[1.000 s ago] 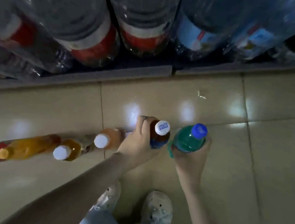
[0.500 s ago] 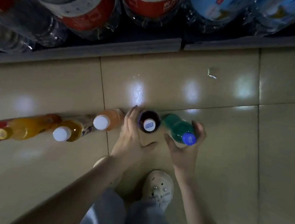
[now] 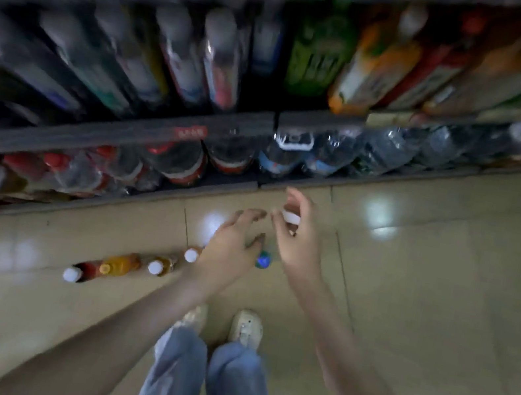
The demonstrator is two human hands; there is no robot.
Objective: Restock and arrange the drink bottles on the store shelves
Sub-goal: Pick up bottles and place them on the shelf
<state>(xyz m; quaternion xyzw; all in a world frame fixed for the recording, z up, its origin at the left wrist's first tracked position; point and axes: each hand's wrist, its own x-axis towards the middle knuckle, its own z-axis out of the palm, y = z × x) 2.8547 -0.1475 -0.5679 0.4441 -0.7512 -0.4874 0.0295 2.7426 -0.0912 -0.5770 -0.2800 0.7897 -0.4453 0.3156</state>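
Heavy blur: the shelf bottles (image 3: 222, 61) smear, labels unreadable. Left hand (image 3: 233, 244) is spread, its grip holding nothing. Right hand (image 3: 296, 242) curls loosely by a white cap (image 3: 290, 218), and I can't tell if it holds it. The blue-capped bottle (image 3: 263, 261) stands between the hands, ending the floor row (image 3: 122, 265) on glossy floor tiles (image 3: 431, 269).

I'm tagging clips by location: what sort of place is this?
Most likely a shop's drinks aisle: shelves packed with bottled drinks, large water bottles below, and a row of small bottles standing on the tiled floor.
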